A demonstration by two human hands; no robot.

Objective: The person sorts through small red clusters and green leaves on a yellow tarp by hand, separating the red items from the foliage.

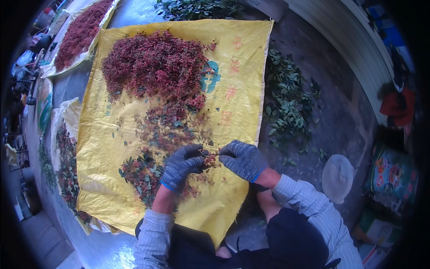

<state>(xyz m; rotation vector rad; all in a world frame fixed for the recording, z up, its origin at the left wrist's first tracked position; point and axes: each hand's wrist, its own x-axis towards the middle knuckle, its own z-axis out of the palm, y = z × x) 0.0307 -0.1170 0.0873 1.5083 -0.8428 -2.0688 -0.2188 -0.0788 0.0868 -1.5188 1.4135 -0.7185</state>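
Observation:
A small cluster of red berries [209,159] on a stem is held between my hands, above the lower part of a yellow woven sheet [237,175]. My left hand [182,166], in a grey knitted glove, has its fingers closed on the cluster's left side. From the right, my gloved right hand [244,160] pinches the stem end. Under and beside my left hand lies a pile of berry sprigs mixed with green leaves [142,177]. A big heap of dark red berries [154,65] covers the sheet's far part, with loose ones scattered between.
Green leaves [286,98] are strewn on the dark floor to the right, and another leaf heap [199,9] lies at the far edge. More berries lie on sheets at left [83,33]. A pale round flat thing [338,178] and several printed sacks [392,175] are at right.

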